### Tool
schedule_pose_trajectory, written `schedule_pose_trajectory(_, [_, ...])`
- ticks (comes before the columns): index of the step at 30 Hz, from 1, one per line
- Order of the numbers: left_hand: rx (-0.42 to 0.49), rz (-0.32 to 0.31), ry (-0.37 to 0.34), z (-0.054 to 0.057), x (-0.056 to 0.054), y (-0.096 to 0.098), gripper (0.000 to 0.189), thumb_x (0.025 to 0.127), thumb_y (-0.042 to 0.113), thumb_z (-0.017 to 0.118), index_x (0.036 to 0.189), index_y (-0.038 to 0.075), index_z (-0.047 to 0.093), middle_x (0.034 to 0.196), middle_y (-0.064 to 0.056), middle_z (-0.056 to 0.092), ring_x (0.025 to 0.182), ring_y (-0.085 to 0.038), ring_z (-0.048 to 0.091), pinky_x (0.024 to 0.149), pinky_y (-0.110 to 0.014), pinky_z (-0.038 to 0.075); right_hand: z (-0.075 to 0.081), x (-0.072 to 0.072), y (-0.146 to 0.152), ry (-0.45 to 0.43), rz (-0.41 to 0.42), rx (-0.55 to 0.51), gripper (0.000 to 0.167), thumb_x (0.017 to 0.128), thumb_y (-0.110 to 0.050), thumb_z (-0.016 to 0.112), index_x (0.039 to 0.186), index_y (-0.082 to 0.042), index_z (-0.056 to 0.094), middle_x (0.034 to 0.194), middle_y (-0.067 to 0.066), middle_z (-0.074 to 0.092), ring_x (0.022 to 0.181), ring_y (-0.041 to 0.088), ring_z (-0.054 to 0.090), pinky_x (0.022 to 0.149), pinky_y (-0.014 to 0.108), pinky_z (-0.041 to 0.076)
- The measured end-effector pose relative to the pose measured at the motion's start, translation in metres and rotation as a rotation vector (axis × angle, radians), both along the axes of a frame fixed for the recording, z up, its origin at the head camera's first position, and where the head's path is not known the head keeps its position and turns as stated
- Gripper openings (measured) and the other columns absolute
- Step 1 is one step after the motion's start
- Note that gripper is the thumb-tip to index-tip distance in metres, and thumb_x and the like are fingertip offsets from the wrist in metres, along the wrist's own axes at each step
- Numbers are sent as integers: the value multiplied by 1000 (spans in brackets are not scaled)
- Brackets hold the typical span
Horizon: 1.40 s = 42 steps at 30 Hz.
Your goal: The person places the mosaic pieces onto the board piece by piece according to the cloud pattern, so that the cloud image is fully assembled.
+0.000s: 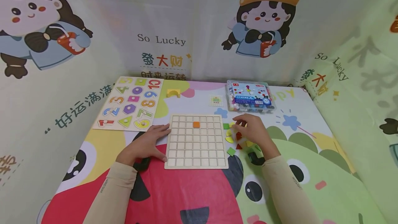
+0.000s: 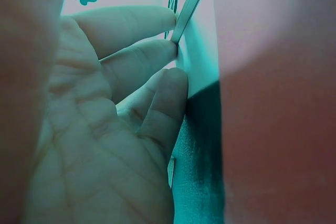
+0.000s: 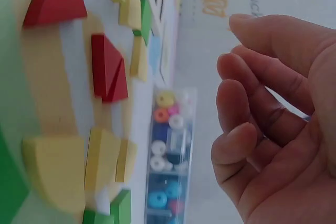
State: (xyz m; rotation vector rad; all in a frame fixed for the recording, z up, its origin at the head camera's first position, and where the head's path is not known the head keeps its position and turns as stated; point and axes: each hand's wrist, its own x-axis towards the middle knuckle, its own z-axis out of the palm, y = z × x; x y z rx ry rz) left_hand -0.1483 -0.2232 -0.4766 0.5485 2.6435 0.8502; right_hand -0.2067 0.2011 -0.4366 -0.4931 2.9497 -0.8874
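Note:
A pale wooden grid board lies mid-table with one orange square tile in an upper cell. My left hand rests against the board's left edge, thumb spread from the fingers; the left wrist view shows its fingertips at the wooden edge. Over the loose blocks to the board's right hovers my right hand. Its fingers are loosely bent, and the right wrist view shows nothing between them. Below it lie red blocks, a yellow quarter-round block and a green square.
A number-and-shape puzzle board lies at the back left. An orange-yellow arch block and a small patterned card sit behind the grid board. At the back right is a clear case of beads.

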Motion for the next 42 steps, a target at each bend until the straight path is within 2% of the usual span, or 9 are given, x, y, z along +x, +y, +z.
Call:
schedule_pose_trajectory(6, [-3, 0, 0, -1, -1, -1, 111, 70, 45, 97, 162, 10, 44, 173, -12, 32, 156, -43, 27, 105, -53, 58, -4, 7, 15, 15, -97, -34, 30, 96, -17, 78, 122, -2, 77, 99, 12, 76, 81, 23, 60, 67, 30, 49])
schedule_pose_trajectory(11, [-1, -3, -1, -1, -2, -1, 112, 70, 47, 97, 162, 10, 44, 173, -12, 32, 156, -43, 26, 105, -54, 58, -14, 5, 24, -17, -194, -27, 30, 96, -19, 76, 123, -3, 77, 102, 14, 76, 83, 26, 60, 67, 30, 50])
schedule_pose_trajectory(16, [-1, 1, 3, 0, -1, -1, 112, 70, 46, 97, 162, 10, 43, 173, -13, 32, 156, -43, 27, 104, -54, 59, -21, 1, 30, -48, -273, -8, 31, 98, -21, 74, 122, -1, 76, 108, 18, 75, 95, 34, 68, 77, 42, 59])
schedule_pose_trajectory(19, [-3, -2, 8, 0, 0, 0, 112, 71, 46, 97, 162, 10, 43, 173, -13, 32, 155, -43, 27, 104, -54, 59, -23, -1, 32, -66, -301, 16, 33, 97, -20, 75, 123, 1, 76, 112, 21, 74, 103, 38, 68, 86, 50, 59])
schedule_pose_trajectory(23, [-3, -1, 11, 1, 0, 1, 112, 70, 46, 97, 162, 10, 44, 173, -13, 33, 155, -44, 27, 105, -55, 58, -23, -2, 31, -124, -315, 49, 40, 96, -24, 77, 127, 1, 75, 118, 23, 71, 106, 38, 64, 90, 52, 57])
schedule_pose_trajectory(27, [-4, 1, 10, 1, 1, 1, 111, 70, 45, 97, 162, 10, 44, 173, -13, 33, 155, -44, 27, 106, -56, 57, -25, -3, 30, -156, -292, 86, 40, 98, -26, 76, 129, -1, 75, 121, 23, 71, 108, 37, 63, 94, 53, 56])
schedule_pose_trajectory(35, [-3, 5, -2, 1, 0, 2, 113, 69, 44, 98, 162, 12, 43, 173, -10, 32, 156, -40, 27, 102, -51, 60, -28, -2, 29, -121, -271, 120, 37, 97, -22, 77, 125, 2, 76, 115, 23, 70, 103, 36, 63, 93, 53, 56])
schedule_pose_trajectory(42, [5, 1, 22, -1, 0, 2, 111, 69, 44, 98, 161, 11, 45, 172, -11, 34, 155, -41, 30, 104, -52, 59, -27, -1, 28, -123, -272, 158, 37, 97, -20, 76, 128, 1, 75, 116, 23, 69, 104, 35, 63, 93, 53, 56])
